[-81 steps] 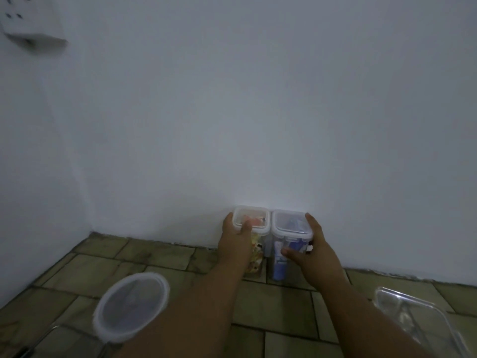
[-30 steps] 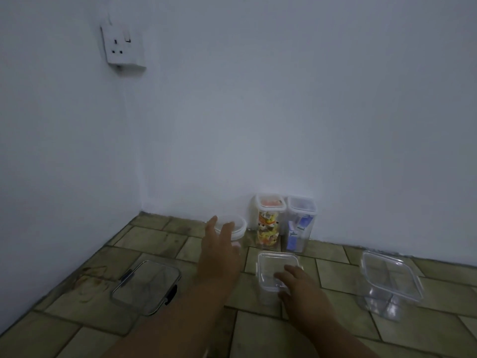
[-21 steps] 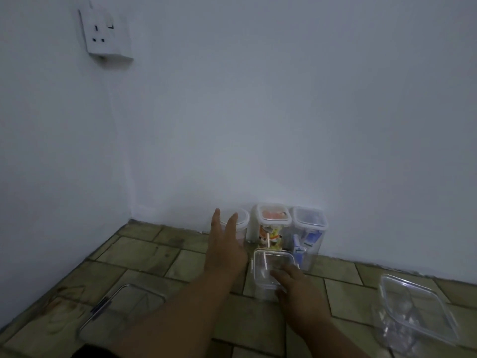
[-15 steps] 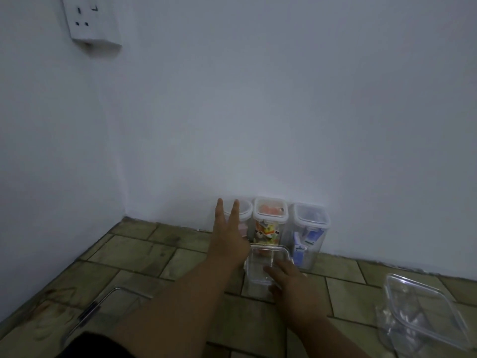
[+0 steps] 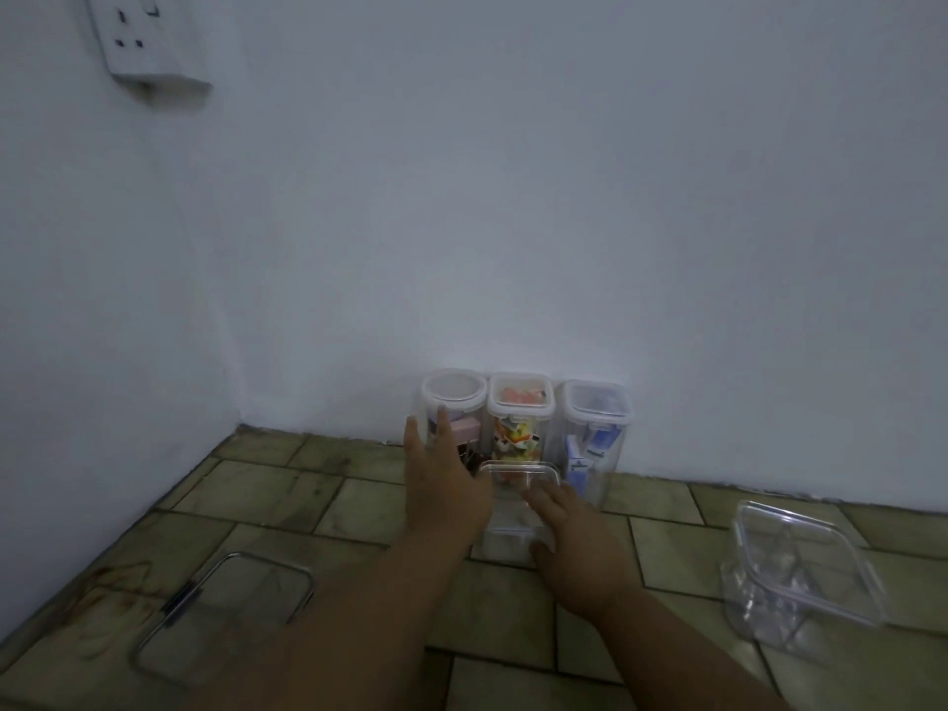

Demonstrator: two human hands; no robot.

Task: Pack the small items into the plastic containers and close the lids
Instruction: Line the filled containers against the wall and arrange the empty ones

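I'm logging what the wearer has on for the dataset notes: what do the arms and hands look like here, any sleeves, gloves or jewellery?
Both forearms are bare as far as the frame shows. The left hand and right hand wear no gloves; no rings, watch or bracelet are visible, though the dim, blurred picture could hide small ones.

I can read no text anywhere. The blue-and-white packets (image 5: 582,467) in the right lidded container (image 5: 595,428) carry print, but it is blurred beyond reading. The colourful wrappers (image 5: 515,438) in the middle container (image 5: 520,402) show patterns only, no legible letters. The wall socket (image 5: 138,35) bears no readable marking.
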